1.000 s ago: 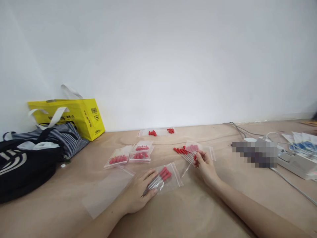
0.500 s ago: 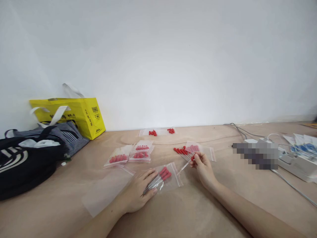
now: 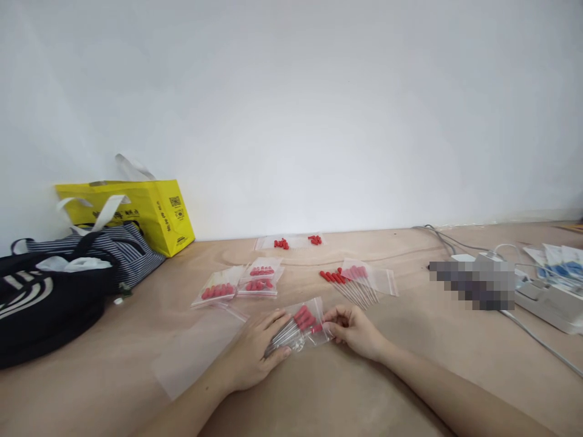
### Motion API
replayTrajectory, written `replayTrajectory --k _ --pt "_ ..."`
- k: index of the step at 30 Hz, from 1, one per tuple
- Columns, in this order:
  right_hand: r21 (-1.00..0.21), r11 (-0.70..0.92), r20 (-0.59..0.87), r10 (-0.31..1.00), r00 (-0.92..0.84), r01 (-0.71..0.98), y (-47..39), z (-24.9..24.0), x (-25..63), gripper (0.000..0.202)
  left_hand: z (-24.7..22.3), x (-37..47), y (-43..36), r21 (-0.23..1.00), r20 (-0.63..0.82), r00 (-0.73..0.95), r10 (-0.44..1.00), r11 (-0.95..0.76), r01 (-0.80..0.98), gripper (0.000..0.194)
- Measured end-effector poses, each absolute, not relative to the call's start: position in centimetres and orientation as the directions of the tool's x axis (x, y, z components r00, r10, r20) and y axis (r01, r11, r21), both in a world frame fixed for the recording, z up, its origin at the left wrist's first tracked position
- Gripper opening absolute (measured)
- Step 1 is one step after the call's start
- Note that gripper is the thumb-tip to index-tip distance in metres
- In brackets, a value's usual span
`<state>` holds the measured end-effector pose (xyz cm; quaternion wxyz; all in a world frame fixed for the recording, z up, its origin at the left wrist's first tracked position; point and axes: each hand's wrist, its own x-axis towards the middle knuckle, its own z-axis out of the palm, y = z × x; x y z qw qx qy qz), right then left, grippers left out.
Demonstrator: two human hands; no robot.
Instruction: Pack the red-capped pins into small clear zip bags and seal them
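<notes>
My left hand (image 3: 257, 352) curls its fingers and thumb around the lower end of a clear zip bag (image 3: 300, 345). Inside this bag lie several glass droppers (image 3: 303, 317) with red rubber bulbs, bulbs toward the opening. At the bag's mouth, my right hand (image 3: 353, 331) is closed in a pinch on the bulb end of a glass dropper (image 3: 316, 328), whose tube is within the bag. Beyond the right hand, more loose droppers (image 3: 350, 285) lie fanned out, some bulbs under another clear bag (image 3: 382, 280).
Filled bags of red bulbs (image 3: 218, 291) lie left of centre, with a flat clear bag (image 3: 191, 349) nearer me. More red-bulbed pieces (image 3: 282, 244) rest by the wall. A yellow bag (image 3: 170, 212) and black bag (image 3: 50, 303) stand left; a white power strip (image 3: 546, 303) and cables lie right.
My right hand has moved left and toward me, bringing the dropper from beside the loose pile into the bag's mouth. The left hand stays in place on the bag.
</notes>
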<state>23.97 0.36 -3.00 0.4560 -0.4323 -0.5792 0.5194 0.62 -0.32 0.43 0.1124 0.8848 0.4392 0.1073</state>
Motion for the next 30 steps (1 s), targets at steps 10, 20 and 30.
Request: replayTrajectory --k 10,20,30 --pt "-0.967 0.203 0.165 0.960 -0.228 0.153 1.3 -3.6 23.6 0.015 0.3 0.5 -0.2 0.278 0.082 0.606 0.791 -0.602 0.748 0.049" --pt "-0.770 0.356 0.244 0.931 -0.272 0.530 3.0 -2.0 24.8 0.022 0.3 0.5 -0.2 0.274 0.096 0.609 0.787 -0.609 0.744 0.049" --pt "-0.123 0.117 0.339 0.938 -0.069 0.986 10.3 -0.8 22.7 0.026 0.3 0.5 -0.2 0.292 0.101 0.614 0.782 -0.614 0.734 0.049"
